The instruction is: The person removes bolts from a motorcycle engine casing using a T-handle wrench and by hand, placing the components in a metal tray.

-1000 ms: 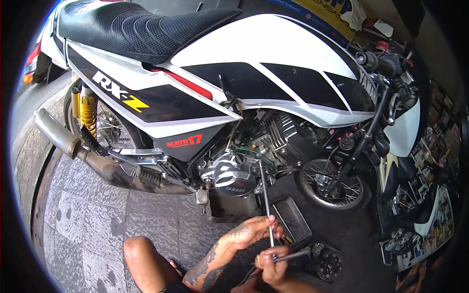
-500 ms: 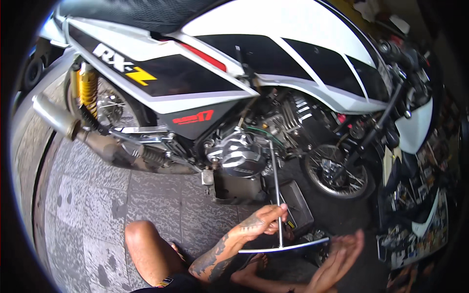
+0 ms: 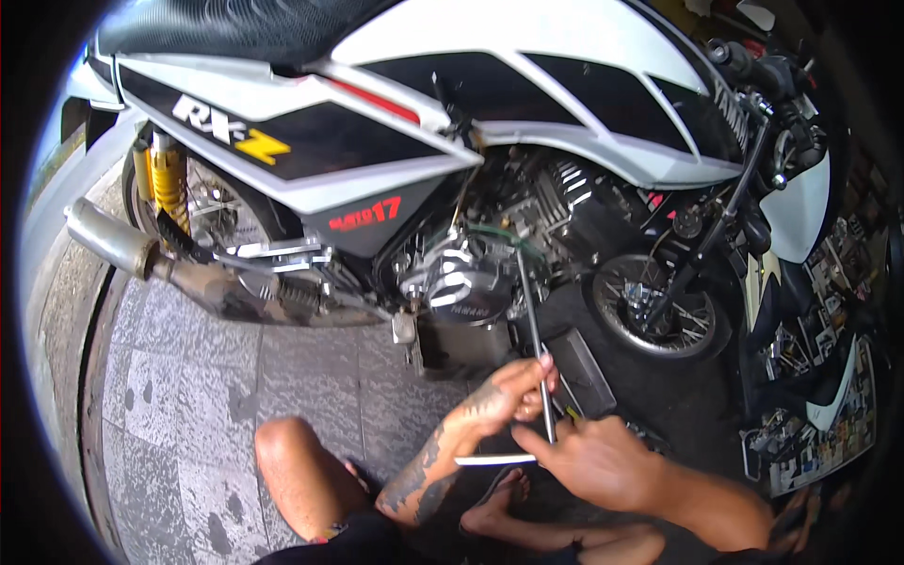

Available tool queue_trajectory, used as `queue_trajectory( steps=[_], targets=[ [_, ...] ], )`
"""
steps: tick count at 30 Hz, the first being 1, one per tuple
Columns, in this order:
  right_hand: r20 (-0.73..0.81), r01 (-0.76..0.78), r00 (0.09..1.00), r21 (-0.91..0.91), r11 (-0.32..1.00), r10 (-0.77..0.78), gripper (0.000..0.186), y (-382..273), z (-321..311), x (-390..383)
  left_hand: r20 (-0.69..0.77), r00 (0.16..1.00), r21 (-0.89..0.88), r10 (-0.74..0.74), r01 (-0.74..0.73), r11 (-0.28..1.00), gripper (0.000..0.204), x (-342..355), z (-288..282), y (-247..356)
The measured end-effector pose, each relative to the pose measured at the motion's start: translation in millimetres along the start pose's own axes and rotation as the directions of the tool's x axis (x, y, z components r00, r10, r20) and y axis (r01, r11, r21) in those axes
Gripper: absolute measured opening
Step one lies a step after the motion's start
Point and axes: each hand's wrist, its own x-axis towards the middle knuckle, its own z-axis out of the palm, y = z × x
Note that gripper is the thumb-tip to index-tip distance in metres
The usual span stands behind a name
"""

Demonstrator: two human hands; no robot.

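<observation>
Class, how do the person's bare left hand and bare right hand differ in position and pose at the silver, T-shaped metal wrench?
Position: the bare left hand is on the straight shaft of the wrench; the bare right hand is at the crossbar, covering part of it.
Pose: the left hand's fingers curl around the shaft; the right hand shows mainly its back, so its grip is unclear.
Shared: both are bare and at the same wrench.
</observation>
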Motion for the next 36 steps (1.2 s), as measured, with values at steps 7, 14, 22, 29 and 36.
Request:
queue_trajectory(
  steps=[7, 14, 22, 29, 36],
  targets=[
    [-0.297, 0.751, -0.149, 0.587, 0.303, 0.943, 0.065, -21.2, 173.9, 5.5, 0.135, 0.991, -0.029, 0.004, 0.0, 1.0, 0.039, 8.9, 1.2, -12.7],
    [-0.516, 0.952, 0.248, 0.285, -0.109, 0.82, 0.042, -55.2, 141.5, 81.5, 0.162, 0.986, -0.102, 0.032, -0.015, 0.995, 0.035, 11.3, -9.7, -20.6],
    [0.091, 0.011, 0.996, -0.059, 0.998, -0.005, 0.019, 26.1, 56.3, 29.7, -0.034, 0.996, 0.235, -0.086, 0.092, 0.968, 0.035, 7.8, -8.6, -16.7],
    [-0.489, 0.013, 0.87, -0.105, 0.994, -0.063, 0.031, 20.6, 15.9, -22.0, 0.083, 0.994, 0.071, -0.077, 0.071, 0.995, 0.032, -3.2, -3.5, -22.7],
    [-0.125, 0.744, 0.153, 0.667, -0.032, 0.98, 0.045, -31.5, 125.5, 0.3, 0.139, 0.989, 0.082, -0.043, 0.032, 0.996, 0.028, 9.0, 0.1, -41.6]
  ],
)
